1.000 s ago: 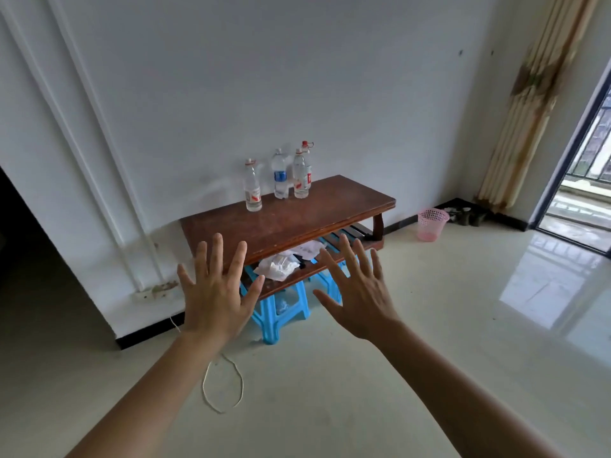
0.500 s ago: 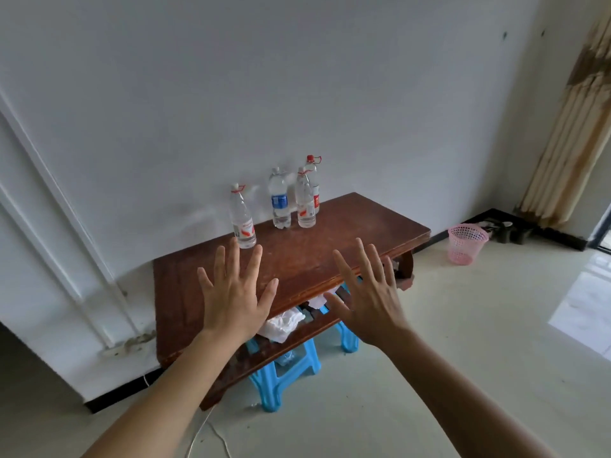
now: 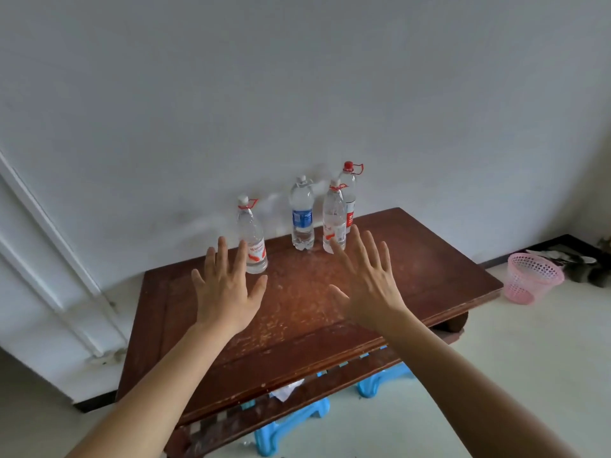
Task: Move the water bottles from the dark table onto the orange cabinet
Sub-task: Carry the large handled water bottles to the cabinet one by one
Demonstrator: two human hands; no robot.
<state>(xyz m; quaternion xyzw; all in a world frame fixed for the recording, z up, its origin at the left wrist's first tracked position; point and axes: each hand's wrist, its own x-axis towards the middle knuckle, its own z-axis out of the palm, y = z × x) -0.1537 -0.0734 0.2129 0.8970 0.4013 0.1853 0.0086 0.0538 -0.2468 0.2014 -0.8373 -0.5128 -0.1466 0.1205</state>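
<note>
Both hands, left hand [image 3: 228, 292] and right hand [image 3: 370, 279], hover spread and empty over the dark table [image 3: 429, 276]; four water bottles [image 3: 301, 214] stand at twelve o'clock, ungrasped. Next, apparently: closing around one.

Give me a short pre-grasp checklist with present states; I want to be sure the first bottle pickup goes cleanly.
1. Both hands free: left hand and right hand open, holding nothing: ok.
2. All bottles upright on the dark table: ok.
3. Left bottle stands apart, clear to grasp: ok.
4. Blue-label bottle has room around it: ok.
5. Front red-label bottle and the taller bottle behind it overlap in view; whether they touch: cannot tell.
6. Orange cabinet in sight: not ok, out of view.
</note>
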